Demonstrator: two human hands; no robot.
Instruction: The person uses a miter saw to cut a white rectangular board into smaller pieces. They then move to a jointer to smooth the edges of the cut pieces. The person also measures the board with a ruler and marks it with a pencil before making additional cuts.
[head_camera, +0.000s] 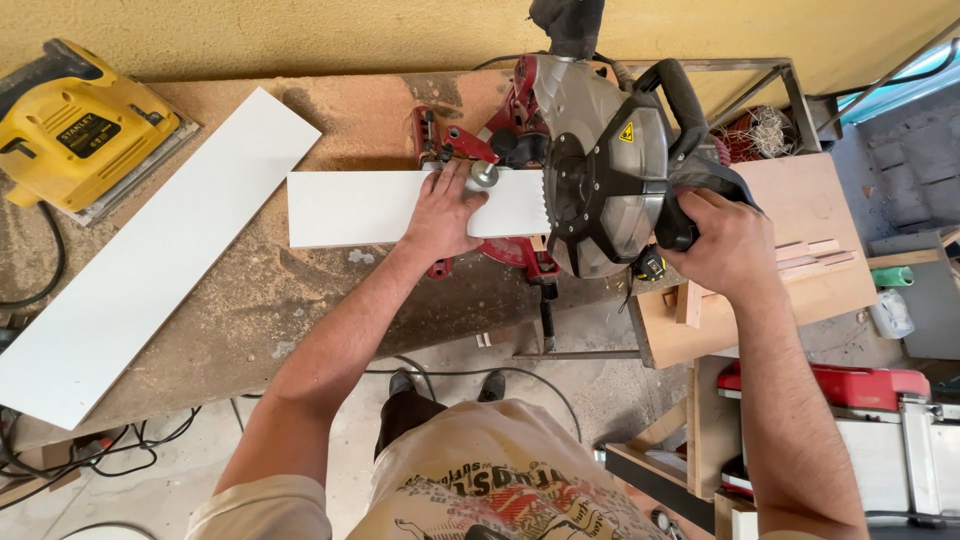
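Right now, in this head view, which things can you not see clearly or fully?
- Saw blade: hidden by the grey guard of the mitre saw.
- Saw handle: mostly covered by the right hand.
- White board: its middle lies under the left hand, its right end behind the guard.
- Long white panel: no part hidden.
- Yellow power tool: cut off by the left edge.

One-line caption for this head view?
Left hand presses white board on mitre saw; right hand closed on its handle.

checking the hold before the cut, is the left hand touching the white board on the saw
Touching. The head view shows the left hand lying flat on the white board, palm and fingers pressed on its top face beside the mitre saw, no gap visible.
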